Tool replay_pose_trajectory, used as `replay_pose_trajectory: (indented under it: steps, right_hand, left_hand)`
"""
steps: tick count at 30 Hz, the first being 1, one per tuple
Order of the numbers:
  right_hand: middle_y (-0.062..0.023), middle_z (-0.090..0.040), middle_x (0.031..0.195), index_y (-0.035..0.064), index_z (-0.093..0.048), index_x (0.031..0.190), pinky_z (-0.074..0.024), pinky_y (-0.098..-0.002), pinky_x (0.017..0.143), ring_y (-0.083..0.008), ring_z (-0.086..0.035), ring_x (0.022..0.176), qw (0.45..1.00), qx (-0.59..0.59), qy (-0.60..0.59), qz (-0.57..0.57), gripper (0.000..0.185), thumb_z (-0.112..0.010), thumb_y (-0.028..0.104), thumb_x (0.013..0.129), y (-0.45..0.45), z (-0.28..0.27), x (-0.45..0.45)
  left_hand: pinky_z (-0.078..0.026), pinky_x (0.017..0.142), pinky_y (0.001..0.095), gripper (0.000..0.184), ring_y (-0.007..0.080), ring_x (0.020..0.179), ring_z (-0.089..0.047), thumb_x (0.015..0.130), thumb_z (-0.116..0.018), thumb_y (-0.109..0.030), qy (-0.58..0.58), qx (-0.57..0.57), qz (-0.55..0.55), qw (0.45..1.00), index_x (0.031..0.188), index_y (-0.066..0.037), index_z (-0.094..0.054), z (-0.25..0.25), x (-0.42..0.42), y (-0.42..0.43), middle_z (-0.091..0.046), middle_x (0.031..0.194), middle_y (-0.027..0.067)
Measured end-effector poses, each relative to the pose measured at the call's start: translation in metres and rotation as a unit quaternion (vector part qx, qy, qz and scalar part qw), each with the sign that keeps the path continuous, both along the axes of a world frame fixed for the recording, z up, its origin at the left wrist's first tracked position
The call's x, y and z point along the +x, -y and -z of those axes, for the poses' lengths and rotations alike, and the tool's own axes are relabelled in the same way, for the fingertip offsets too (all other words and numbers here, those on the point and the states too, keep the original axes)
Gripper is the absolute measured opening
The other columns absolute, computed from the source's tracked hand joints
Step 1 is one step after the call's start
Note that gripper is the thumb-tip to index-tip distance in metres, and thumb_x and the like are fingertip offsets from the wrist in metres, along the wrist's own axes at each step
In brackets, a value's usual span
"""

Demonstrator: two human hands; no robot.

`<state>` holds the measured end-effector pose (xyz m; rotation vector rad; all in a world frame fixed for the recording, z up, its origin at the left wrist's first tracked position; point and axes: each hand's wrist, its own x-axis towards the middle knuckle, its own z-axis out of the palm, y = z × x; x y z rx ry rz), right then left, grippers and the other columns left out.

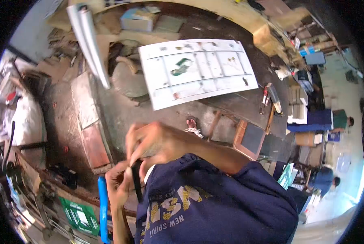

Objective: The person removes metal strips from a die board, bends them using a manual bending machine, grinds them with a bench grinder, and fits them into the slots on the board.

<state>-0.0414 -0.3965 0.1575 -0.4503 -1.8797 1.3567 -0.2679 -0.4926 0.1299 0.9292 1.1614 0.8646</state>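
My right hand [155, 142] reaches in from the right, its fingers bent and pinched at the upper end of a narrow black strip [137, 183]. Below and to the left, my left hand [119, 183] is closed, with its fingertips meeting the right hand's at that same strip. The strip hangs down in front of my navy shirt [214, 203]; its upper end is hidden by fingers. What exactly the strip is, I cannot tell. A white edge [149, 174] shows behind it. Beside my left forearm stands a curved blue piece [103, 209].
A large printed white sheet [200, 71] lies ahead, with a white tube-like roll [88, 44] left of it. A round stand [129, 81] and a long low bench [90, 122] are on the left. A wooden frame [250, 139] sits right. Two people [322, 181] are far right.
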Motion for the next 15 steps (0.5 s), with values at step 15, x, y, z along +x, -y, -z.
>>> replay_pose_trajectory:
  steps: [15]
  right_hand:
    - [-0.0134, -0.07, 0.108, -0.0004, -0.067, 0.112, -0.0519, -0.0358, 0.079, -0.0228, -0.066, 0.098, 0.739, -0.109, 0.323, 0.581, 0.034, -0.076, 0.018, 0.085, 0.005, 0.192, 0.473]
  left_hand:
    - [-0.058, 0.078, 0.0313, 0.017, 0.0148, 0.093, -0.066, 0.094, -0.067, -0.01, -0.061, -0.126, -0.191, 0.972, 0.103, 0.004, -0.069, 0.148, 0.323, -0.074, -0.07, 0.097, 0.0069]
